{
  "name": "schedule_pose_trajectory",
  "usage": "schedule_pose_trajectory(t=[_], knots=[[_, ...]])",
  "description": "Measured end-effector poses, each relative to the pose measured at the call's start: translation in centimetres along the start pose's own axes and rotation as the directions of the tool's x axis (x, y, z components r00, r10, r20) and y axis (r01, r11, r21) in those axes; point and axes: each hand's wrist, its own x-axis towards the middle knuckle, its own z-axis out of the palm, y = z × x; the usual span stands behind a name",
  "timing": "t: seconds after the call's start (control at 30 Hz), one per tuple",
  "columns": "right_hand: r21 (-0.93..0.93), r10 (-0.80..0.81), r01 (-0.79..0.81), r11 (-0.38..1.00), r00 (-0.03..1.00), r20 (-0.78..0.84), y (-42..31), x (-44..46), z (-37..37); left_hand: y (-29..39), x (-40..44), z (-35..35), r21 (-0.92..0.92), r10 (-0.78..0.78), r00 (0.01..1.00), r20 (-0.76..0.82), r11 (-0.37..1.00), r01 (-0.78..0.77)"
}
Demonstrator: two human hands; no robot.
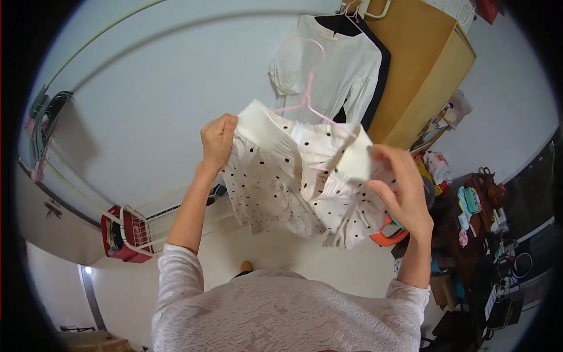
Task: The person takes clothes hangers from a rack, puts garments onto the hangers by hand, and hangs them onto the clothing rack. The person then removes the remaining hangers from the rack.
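Observation:
A white garment with black dots (264, 182) and wide white bands at its top hangs between my hands. My left hand (219, 138) is closed in a fist on its upper left edge. On the other side my right hand (404, 188) has its fingers bent round the right white band, with the thumb lower down against the cloth. Some of its fingertips are hidden or slightly blurred. A pink hanger (309, 88) stands with its hook up, its arms reaching into the garment's top opening.
A white blouse (334, 58) and a dark garment (381, 70) hang on the wall beside a wooden cabinet (410, 53). At left are a white rack (158, 226), a red bin (117, 237) and bunched hangers (47, 129). A cluttered dark desk (469, 246) stands right.

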Motion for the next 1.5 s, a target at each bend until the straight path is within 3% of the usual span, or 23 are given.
schedule_pose_trajectory(t=[0.03,0.07,0.1,0.17,0.2,0.23,0.37,0.43,0.5,0.57,0.63,0.7,0.77,0.83,0.9,1.0,1.1,1.23,1.3,1.33,1.4,1.43,1.5], knots=[[0.023,0.170,-0.172,0.985,0.982,0.080,0.3,-0.1,0.6,-0.6,0.4,0.2,-0.009,0.003,1.000,-0.005,1.000,-0.003],[0.263,0.338,-0.365,0.893,0.930,0.146,0.9,-0.2,1.2,-1.2,0.8,0.5,0.000,0.073,0.997,0.013,0.997,-0.073],[0.257,0.335,-0.361,0.897,0.932,0.139,1.2,0.5,1.5,-1.7,1.5,0.7,0.008,0.144,0.989,0.030,0.989,-0.145],[-0.258,0.115,-0.122,0.958,0.993,-0.042,1.6,1.3,2.2,-2.3,2.5,1.1,-0.025,0.140,0.989,0.052,0.990,-0.139],[-0.060,0.205,-0.202,0.978,0.977,0.058,2.4,1.0,2.8,-2.6,3.0,1.2,-0.053,0.132,0.988,0.078,0.990,-0.128],[0.165,0.396,-0.446,0.880,0.879,0.266,2.1,0.7,3.6,-3.0,3.5,1.2,-0.060,0.133,0.988,0.081,0.990,-0.129],[0.404,0.367,-0.526,0.748,0.836,0.408,1.2,-1.3,5.4,-4.2,5.6,0.7,-0.097,0.051,0.991,0.127,0.995,-0.039],[0.708,0.426,-0.552,0.440,0.823,0.377,0.1,-1.4,5.0,-4.9,6.4,0.4,-0.105,0.062,0.990,0.125,0.993,-0.049],[0.689,0.390,-0.503,0.521,0.859,0.332,-1.6,-0.6,4.8,-5.4,7.1,0.3,-0.091,0.095,0.985,0.142,0.992,-0.083],[0.066,0.407,-0.466,0.882,0.826,0.391,-3.3,0.6,5.1,-5.6,7.7,0.5,-0.085,0.104,0.980,0.173,0.992,-0.090],[0.133,0.479,-0.528,0.839,0.832,0.281,-3.2,0.7,5.7,-6.4,8.1,0.2,-0.069,0.106,0.974,0.199,0.993,-0.094],[0.290,0.615,-0.605,0.742,0.786,0.064,-2.9,0.8,6.4,-8.0,8.7,-0.3,-0.268,0.054,0.959,0.279,0.963,0.024],[0.557,0.672,-0.559,0.614,0.740,0.002,-2.0,1.3,5.8,-8.9,8.9,-0.5,-0.414,0.061,0.972,0.229,0.909,0.041],[0.441,0.648,-0.566,0.697,0.760,-0.049,-1.6,1.8,5.1,-9.9,8.2,-0.3,-0.553,0.066,0.982,0.178,0.832,0.044],[0.484,0.656,-0.551,0.680,0.752,-0.066,-1.6,2.2,5.2,-11.0,5.7,-0.2,-0.472,-0.164,0.956,0.243,0.841,0.264],[0.438,0.616,-0.526,0.729,0.783,-0.085,-1.6,2.8,5.3,-9.5,3.9,-0.6,-0.380,-0.257,0.872,0.416,0.822,0.424],[0.340,0.615,-0.555,0.759,0.783,-0.096,-2.0,3.2,5.0,-11.0,4.8,-1.8,-0.170,-0.310,0.852,0.422,0.896,0.411],[0.361,0.558,-0.508,0.782,0.829,-0.043,-1.5,3.1,5.1,-14.9,7.4,-2.2,-0.298,-0.355,0.901,0.249,0.857,0.420],[0.372,0.541,-0.496,0.785,0.841,-0.021,-1.8,3.3,5.2,-14.3,8.6,-1.6,-0.074,-0.385,0.891,0.242,0.908,0.413],[0.371,0.548,-0.502,0.781,0.836,-0.025,-1.9,3.6,5.6,-13.4,9.0,-1.3,-0.077,-0.383,0.889,0.250,0.908,0.412],[0.496,0.596,-0.481,0.723,0.797,-0.095,-1.8,4.5,6.4,-11.2,10.0,0.2,-0.412,-0.194,0.979,-0.056,0.898,0.154],[0.494,0.597,-0.477,0.727,0.795,-0.111,-1.8,4.9,6.7,-10.3,10.0,0.8,-0.421,-0.182,0.982,-0.053,0.896,0.143],[0.472,0.610,-0.506,0.722,0.788,-0.088,-1.3,5.5,7.2,-9.2,9.6,1.7,-0.260,0.264,0.964,-0.015,0.930,-0.259]])
